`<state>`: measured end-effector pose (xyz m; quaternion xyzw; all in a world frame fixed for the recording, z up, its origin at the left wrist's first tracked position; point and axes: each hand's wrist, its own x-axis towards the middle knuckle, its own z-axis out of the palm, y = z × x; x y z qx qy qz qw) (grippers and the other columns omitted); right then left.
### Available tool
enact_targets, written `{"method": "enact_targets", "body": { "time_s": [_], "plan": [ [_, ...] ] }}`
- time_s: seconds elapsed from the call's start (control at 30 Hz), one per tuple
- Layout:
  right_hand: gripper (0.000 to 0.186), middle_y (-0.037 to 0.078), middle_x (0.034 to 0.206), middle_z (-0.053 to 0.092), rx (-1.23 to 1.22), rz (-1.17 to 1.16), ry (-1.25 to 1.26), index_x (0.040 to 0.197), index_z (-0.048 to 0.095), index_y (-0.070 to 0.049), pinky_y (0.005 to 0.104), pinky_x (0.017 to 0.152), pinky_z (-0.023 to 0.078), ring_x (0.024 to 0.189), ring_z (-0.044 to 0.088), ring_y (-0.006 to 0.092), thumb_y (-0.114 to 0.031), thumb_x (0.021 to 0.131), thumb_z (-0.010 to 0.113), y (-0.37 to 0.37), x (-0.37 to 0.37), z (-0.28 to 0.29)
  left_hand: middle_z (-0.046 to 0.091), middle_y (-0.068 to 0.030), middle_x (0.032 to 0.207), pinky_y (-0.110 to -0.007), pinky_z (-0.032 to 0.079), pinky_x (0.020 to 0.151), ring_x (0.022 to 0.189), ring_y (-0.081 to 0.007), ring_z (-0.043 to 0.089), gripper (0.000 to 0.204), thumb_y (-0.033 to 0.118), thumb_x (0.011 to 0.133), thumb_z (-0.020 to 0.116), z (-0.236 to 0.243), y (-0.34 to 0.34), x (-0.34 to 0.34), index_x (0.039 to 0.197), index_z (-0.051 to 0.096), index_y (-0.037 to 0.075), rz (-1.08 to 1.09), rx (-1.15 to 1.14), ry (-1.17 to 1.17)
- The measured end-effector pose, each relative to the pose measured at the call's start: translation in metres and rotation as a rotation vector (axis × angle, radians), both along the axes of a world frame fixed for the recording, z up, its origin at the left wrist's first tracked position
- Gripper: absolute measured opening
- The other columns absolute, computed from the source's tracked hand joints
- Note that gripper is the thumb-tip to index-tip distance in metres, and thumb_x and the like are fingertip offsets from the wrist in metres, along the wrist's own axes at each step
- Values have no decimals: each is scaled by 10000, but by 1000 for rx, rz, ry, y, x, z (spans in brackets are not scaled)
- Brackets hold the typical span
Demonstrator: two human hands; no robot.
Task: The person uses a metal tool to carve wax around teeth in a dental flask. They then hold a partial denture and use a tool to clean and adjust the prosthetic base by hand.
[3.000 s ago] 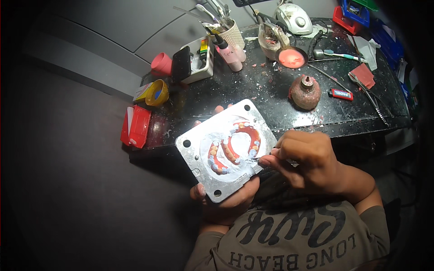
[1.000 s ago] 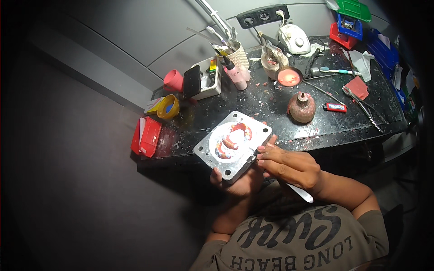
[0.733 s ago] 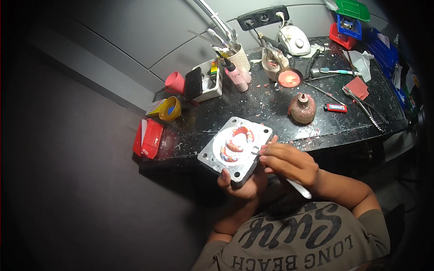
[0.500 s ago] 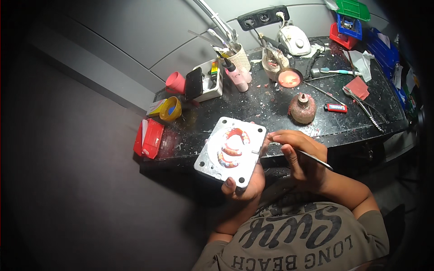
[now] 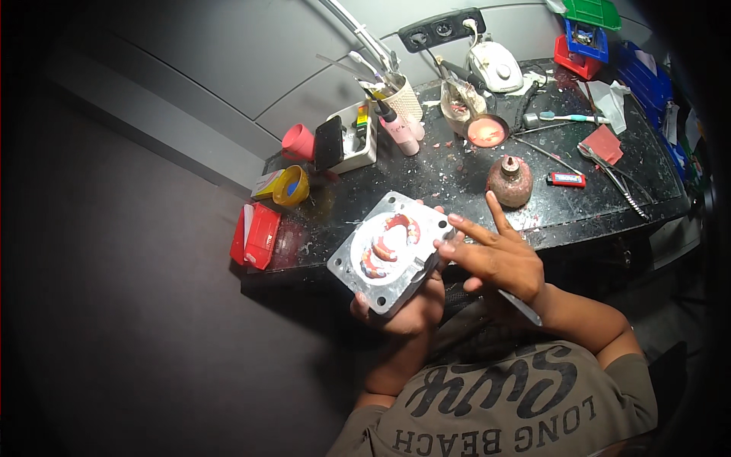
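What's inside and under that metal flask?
Inside the metal flask, white plaster surrounds red curved forms with tooth-like pieces; their buried sides are covered. Underneath, the left hand supports it; the underside cannot be seen.

From the wearer's head, the left fisheye looks down at close range, taking in shirt [image 5: 518, 404], left hand [image 5: 419, 306], right hand [image 5: 506, 263], table [image 5: 449, 179] and the wall [image 5: 244, 46] behind

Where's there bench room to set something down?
Open though flecked: black benchtop between the pink bottle and squat round bottle; another patch between yellow bowl and held metal flask. Crowded: the back, around tool cup and white control box.
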<state>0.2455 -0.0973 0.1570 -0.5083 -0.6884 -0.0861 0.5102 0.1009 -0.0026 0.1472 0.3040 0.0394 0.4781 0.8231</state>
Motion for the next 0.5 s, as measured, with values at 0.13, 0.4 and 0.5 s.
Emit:
{"method": "enact_targets", "body": {
  "time_s": [0.13, 0.4, 0.5],
  "plan": [
    [485, 47, 1307, 739, -40, -51, -104, 1345, 693, -101, 717, 1233, 196, 1306, 660, 324, -246, 889, 772, -1, -6, 4, 300, -311, 1661, -721, 456, 1095, 1485, -554, 356, 1127, 757, 845, 603, -8, 4, -8, 1645, 261, 42, -196, -142, -240],
    [408, 142, 1283, 695, -34, -159, 37, 1315, 702, -55, 648, 1204, 308, 1196, 667, 325, -222, 944, 742, -10, -3, 20, 357, -333, 1616, -695, 461, 1121, 1437, -567, 425, 1191, 887, 823, 500, -2, 5, -2, 1635, 275, 46, -242, -226, -311],
    [378, 139, 1217, 711, -11, -64, 80, 1290, 711, -47, 618, 1192, 354, 1173, 680, 308, -242, 967, 733, -12, 1, 13, 380, -306, 1618, -683, 461, 1121, 1434, -564, 430, 1136, 881, 860, 462, 0, 8, -2, 1631, 304, 63, -234, -206, -198]
  ]
}}
